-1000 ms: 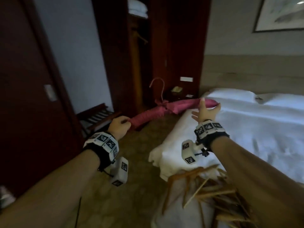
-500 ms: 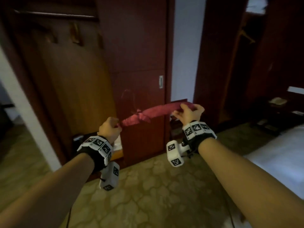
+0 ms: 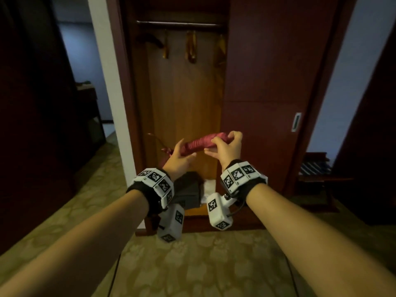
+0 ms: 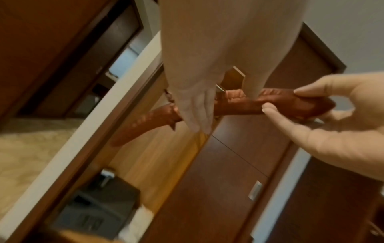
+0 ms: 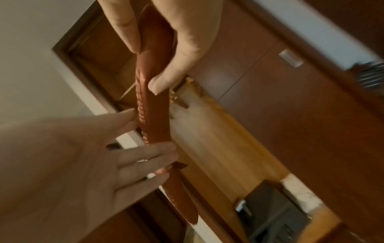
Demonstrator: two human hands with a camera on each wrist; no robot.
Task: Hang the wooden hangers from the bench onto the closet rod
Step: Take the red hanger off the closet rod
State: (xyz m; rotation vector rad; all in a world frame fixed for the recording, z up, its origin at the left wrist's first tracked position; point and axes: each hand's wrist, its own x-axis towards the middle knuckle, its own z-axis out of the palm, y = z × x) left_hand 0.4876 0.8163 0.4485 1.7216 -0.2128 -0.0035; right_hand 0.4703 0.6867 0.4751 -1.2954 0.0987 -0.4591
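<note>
**Red padded hanger at chest height, carried to open closet**

Red ruched fabric covers the hanger point(image 3: 202, 144), held level between both hands. Right hand point(image 3: 225, 147) pinches its 3 o'clock end, thumb and fingers curled round the padding. Left hand point(image 3: 179, 159) has straight fingers laid against the middle, near the hook point(image 3: 156, 139), which points toward 9 o'clock.

Step, judged: transport done, hanging not yet. Next move calls for turning the hook upward and lifting to the closet rod point(image 3: 180, 23) at 12 o'clock, into a gap beside the hangers point(image 3: 190, 47) already there.

Hard to read: hook blurred and thin; far hanger arm hidden behind left hand; bench not in view.
</note>
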